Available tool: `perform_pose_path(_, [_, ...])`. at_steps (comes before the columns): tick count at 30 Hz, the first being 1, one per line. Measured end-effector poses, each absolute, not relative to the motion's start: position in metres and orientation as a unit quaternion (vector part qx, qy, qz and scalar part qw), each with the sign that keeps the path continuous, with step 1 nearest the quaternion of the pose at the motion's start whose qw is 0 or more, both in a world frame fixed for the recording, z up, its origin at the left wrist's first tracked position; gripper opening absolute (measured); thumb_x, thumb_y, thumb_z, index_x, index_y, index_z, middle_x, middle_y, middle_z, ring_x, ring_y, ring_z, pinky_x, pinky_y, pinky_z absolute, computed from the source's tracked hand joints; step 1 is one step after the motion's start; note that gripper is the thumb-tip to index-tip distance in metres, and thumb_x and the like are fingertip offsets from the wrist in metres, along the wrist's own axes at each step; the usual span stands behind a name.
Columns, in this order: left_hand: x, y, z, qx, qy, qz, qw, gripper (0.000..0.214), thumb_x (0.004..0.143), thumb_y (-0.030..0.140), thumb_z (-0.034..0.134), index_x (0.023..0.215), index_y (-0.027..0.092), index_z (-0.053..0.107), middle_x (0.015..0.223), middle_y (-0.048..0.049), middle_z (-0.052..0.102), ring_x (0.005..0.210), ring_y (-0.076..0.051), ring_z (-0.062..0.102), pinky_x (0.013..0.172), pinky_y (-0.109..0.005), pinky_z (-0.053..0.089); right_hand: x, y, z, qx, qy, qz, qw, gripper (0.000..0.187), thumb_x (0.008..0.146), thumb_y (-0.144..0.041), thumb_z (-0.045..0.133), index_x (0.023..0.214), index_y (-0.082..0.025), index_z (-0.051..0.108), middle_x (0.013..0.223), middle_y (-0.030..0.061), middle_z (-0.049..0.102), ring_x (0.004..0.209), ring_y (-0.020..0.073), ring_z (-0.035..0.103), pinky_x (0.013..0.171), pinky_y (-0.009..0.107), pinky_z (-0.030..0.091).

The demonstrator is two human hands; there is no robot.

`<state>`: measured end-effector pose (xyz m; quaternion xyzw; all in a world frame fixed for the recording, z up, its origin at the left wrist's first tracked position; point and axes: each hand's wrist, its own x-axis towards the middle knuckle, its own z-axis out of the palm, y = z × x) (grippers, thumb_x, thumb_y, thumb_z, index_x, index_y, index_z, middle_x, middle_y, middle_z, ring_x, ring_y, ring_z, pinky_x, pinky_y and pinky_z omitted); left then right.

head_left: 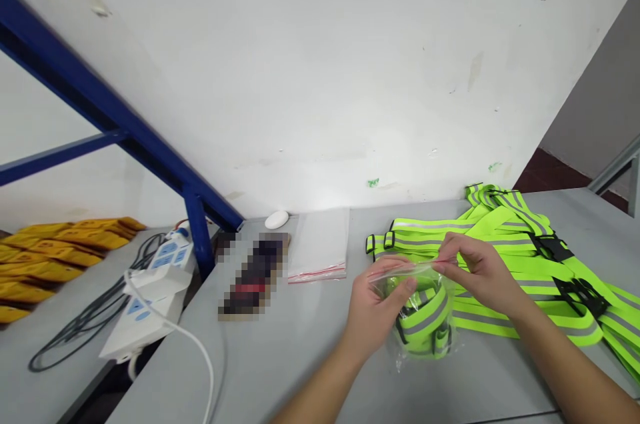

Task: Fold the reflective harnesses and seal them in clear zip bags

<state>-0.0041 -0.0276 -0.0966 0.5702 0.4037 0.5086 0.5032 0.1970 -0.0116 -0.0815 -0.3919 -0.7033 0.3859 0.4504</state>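
1. Presently, the left hand has its fingers closed, pinching the clear bag along its upper edge.
2. Right hand: fingers likewise closed, pinching that edge farther right.
3. Coiled yellow-green strap sits inside the bag; whether the bag touches the bench cannot be told.
4. Similar straps with black buckles lie on the right.
5. Flat clear bags lie left, beside a white oval object.

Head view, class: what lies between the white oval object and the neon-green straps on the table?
Flat clear plastic bags with red edges, then grey tabletop, in the head view.
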Motion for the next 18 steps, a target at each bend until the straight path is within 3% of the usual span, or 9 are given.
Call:
perform_pose_path(5, [-0.0027, -0.0291, -0.0953, 0.568, 0.422, 0.504, 0.496, 0.020, 0.080, 0.037, 0.070, 0.077, 0.017, 0.073, 0.082, -0.0070, 0.068, 0.079, -0.020, 0.064, 0.073, -0.031, 0.052, 0.1980, -0.0122, -0.0818, -0.370, -0.720, 0.395, 0.435, 0.010, 0.082, -0.029, 0.071, 0.085, -0.023, 0.065, 0.075, 0.0002, 0.056, 0.072, 0.0156, 0.053, 0.070, 0.030, 0.042])
perform_pose_path(18, [-0.0020, -0.0335, -0.0948, 0.601, 0.391, 0.510, 0.475, 0.011, 0.078, 0.028, 0.071, 0.085, 0.019, 0.070, 0.090, -0.0063, 0.068, 0.086, -0.020, 0.064, 0.079, -0.031, 0.052, 0.1945, -0.0147, -0.0820, -0.371, -0.727, 0.402, 0.415, 0.010, 0.084, -0.031, 0.068, 0.083, -0.021, 0.068, 0.074, 0.0023, 0.060, 0.071, 0.0169, 0.054, 0.067, 0.030, 0.044])
